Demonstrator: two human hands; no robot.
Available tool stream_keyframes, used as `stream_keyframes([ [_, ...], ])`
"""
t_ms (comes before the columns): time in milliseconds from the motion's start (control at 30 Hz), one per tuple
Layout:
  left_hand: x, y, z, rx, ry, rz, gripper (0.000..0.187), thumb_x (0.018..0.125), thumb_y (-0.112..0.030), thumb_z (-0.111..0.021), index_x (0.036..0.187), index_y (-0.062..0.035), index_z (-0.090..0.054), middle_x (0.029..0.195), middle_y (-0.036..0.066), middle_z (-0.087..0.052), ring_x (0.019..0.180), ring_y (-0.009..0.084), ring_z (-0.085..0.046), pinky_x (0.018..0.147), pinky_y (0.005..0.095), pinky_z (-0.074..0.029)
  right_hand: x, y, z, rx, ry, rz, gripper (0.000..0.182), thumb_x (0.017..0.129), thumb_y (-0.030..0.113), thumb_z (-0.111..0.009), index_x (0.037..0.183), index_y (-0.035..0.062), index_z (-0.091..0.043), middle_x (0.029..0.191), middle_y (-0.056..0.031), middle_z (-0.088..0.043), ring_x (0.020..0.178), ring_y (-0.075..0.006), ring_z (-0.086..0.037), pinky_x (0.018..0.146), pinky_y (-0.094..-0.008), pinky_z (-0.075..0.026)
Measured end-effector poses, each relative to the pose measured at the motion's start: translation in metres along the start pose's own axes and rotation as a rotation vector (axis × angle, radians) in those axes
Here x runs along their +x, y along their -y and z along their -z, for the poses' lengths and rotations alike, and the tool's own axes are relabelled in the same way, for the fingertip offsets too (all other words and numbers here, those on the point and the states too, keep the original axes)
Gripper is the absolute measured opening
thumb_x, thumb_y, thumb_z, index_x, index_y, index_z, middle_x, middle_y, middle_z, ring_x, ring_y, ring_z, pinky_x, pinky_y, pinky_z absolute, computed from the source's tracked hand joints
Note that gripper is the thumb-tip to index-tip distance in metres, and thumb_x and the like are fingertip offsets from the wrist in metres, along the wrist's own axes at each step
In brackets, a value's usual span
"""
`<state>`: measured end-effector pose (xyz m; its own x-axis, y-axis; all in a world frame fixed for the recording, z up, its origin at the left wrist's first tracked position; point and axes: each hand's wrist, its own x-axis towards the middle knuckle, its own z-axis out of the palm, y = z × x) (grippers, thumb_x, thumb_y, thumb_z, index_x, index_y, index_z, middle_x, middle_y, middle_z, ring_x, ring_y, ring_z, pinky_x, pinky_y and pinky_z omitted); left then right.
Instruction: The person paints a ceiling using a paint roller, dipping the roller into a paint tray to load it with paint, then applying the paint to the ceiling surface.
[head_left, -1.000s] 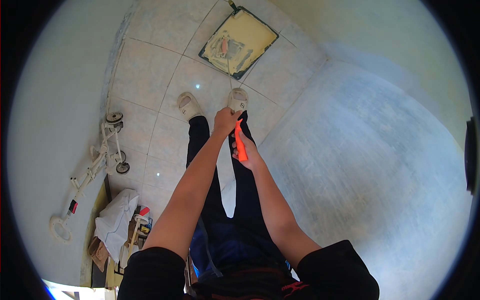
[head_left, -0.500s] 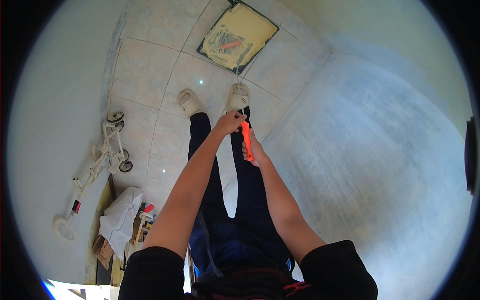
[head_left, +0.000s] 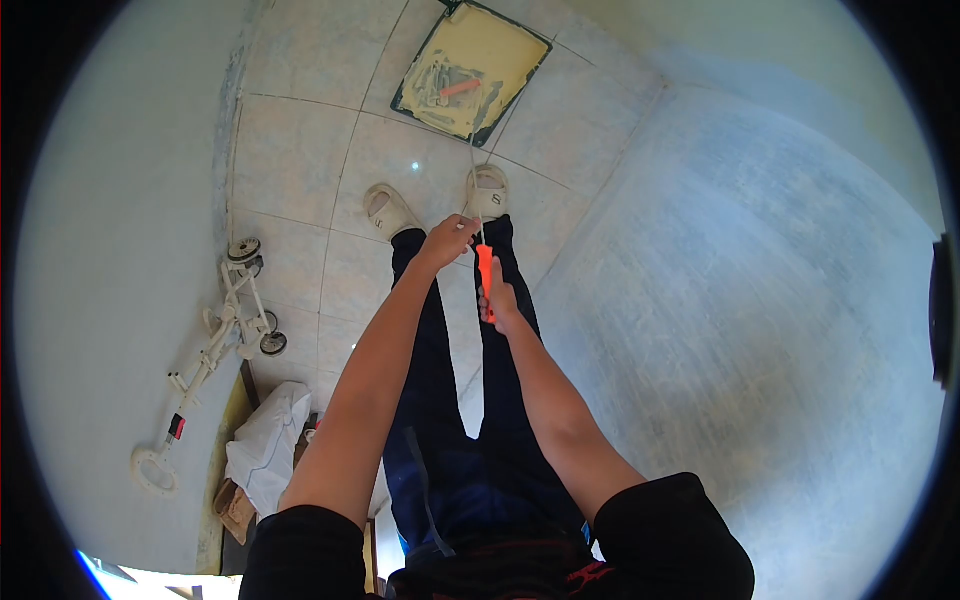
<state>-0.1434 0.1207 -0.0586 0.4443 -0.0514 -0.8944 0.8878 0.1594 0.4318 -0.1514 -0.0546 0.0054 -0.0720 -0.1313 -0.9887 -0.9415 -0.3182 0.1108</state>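
My right hand point(head_left: 499, 302) is wrapped round the bright orange handle point(head_left: 485, 268) of what looks like a paint roller. From the handle a thin pale rod point(head_left: 477, 190) runs away from me to the near edge of a dark tray point(head_left: 487, 133) coated with cream paint. The roller's head cannot be made out there. My left hand point(head_left: 450, 240) is closed, its fingertips pinched together right beside the rod, just above the handle. Whether they grip anything is hidden. A salmon-coloured strip point(head_left: 461, 88) lies in the paint.
My feet in cream slippers point(head_left: 488, 195) stand on the tiled floor point(head_left: 290, 150) just short of the tray. To the left, a white wheeled frame point(head_left: 212, 350) leans near the wall, with a white bag point(head_left: 268, 450) below it. A patchy bluish wall point(head_left: 720, 330) rises on the right.
My left hand has shifted slightly left, from the top of the orange handle to beside the rod. My right hand still holds the handle, which is now more upright in view. The camera view has shifted slightly.
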Motion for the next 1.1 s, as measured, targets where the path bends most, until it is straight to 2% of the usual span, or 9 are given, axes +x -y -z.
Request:
stream_keyframes([
  [100,-0.003,0.006,0.009,-0.025,-0.030,-0.033,0.054,0.099,-0.047,-0.059,0.114,0.0049,-0.061,0.096,0.014,-0.067,0.085,0.0178,-0.066,0.072,0.0298,-0.055,0.011,0.017,-0.004,0.022,0.037,0.026,0.077,0.086,0.084,-0.043,0.066,0.0102,-0.051,0.053,-0.0002,-0.045,0.039,-0.0141,-0.043,0.040,-0.0289,-0.038],
  [233,-0.004,0.011,0.021,-0.002,-0.063,-0.042,0.054,0.098,-0.049,-0.059,0.113,0.0032,-0.062,0.092,0.013,-0.068,0.080,0.0175,-0.066,0.072,0.0295,-0.054,0.001,-0.017,-0.006,-0.001,-0.039,0.019,0.078,0.085,0.086,-0.043,0.062,0.0108,-0.050,0.051,0.0000,-0.043,0.037,-0.0143,-0.042,0.038,-0.0295,-0.035],
  [300,-0.007,0.008,0.029,0.083,-0.105,0.029,0.055,0.097,-0.051,-0.059,0.111,0.0019,-0.063,0.087,0.012,-0.070,0.075,0.0184,-0.067,0.070,0.0312,-0.054,-0.007,-0.032,-0.006,0.006,-0.055,-0.013,0.079,0.084,0.086,-0.044,0.061,0.0101,-0.050,0.050,-0.0002,-0.043,0.036,-0.0150,-0.042,0.037,-0.0300,-0.035],
  [433,-0.008,0.007,0.036,0.086,-0.142,0.041,0.055,0.097,-0.052,-0.059,0.111,0.0018,-0.064,0.087,0.012,-0.070,0.073,0.0184,-0.067,0.070,0.0312,-0.054,-0.005,-0.017,-0.015,0.057,-0.021,-0.045,0.079,0.083,0.087,-0.044,0.062,0.0109,-0.049,0.052,-0.0004,-0.043,0.037,-0.0148,-0.042,0.037,-0.0295,-0.034],
  [500,-0.007,0.005,0.040,0.046,-0.154,0.052,0.056,0.096,-0.052,-0.059,0.112,0.0017,-0.064,0.087,0.012,-0.070,0.073,0.0186,-0.067,0.070,0.0308,-0.054,0.004,0.005,-0.024,0.034,-0.061,0.046,0.079,0.083,0.087,-0.043,0.062,0.0116,-0.048,0.052,0.0002,-0.043,0.037,-0.0143,-0.040,0.037,-0.0290,-0.032],
  [633,-0.015,-0.008,0.043,0.028,-0.168,0.045,0.055,0.096,-0.051,-0.059,0.112,0.0016,-0.064,0.087,0.013,-0.070,0.073,0.0189,-0.067,0.070,0.0308,-0.054,-0.003,0.000,-0.027,0.037,-0.070,0.032,0.079,0.082,0.088,-0.043,0.062,0.0116,-0.049,0.052,0.0002,-0.043,0.037,-0.0144,-0.039,0.037,-0.0296,-0.033],
  [733,-0.017,-0.006,0.047,0.044,-0.168,0.053,0.055,0.096,-0.051,-0.059,0.112,0.0016,-0.064,0.087,0.013,-0.070,0.073,0.0185,-0.067,0.071,0.0310,-0.054,-0.017,-0.024,-0.024,0.057,-0.053,-0.084,0.079,0.082,0.088,-0.043,0.064,0.0113,-0.049,0.052,0.0000,-0.043,0.037,-0.0147,-0.040,0.037,-0.0307,-0.034],
  [933,-0.028,-0.004,0.053,0.085,-0.169,0.009,0.053,0.097,-0.050,-0.058,0.110,0.0015,-0.064,0.087,0.013,-0.070,0.071,0.0183,-0.067,0.070,0.0315,-0.054,-0.004,0.009,-0.038,0.101,-0.005,0.014,0.079,0.082,0.089,-0.043,0.064,0.0119,-0.048,0.052,0.0001,-0.043,0.038,-0.0145,-0.039,0.038,-0.0299,-0.033],
  [1100,-0.047,0.007,0.052,0.049,-0.181,0.054,0.051,0.098,-0.048,-0.059,0.108,0.0015,-0.064,0.086,0.011,-0.069,0.069,0.0169,-0.065,0.068,0.0302,-0.054,-0.022,-0.016,-0.028,0.117,0.033,-0.021,0.079,0.081,0.089,-0.042,0.064,0.0126,-0.047,0.053,0.0009,-0.041,0.038,-0.0138,-0.038,0.038,-0.0289,-0.033],
])
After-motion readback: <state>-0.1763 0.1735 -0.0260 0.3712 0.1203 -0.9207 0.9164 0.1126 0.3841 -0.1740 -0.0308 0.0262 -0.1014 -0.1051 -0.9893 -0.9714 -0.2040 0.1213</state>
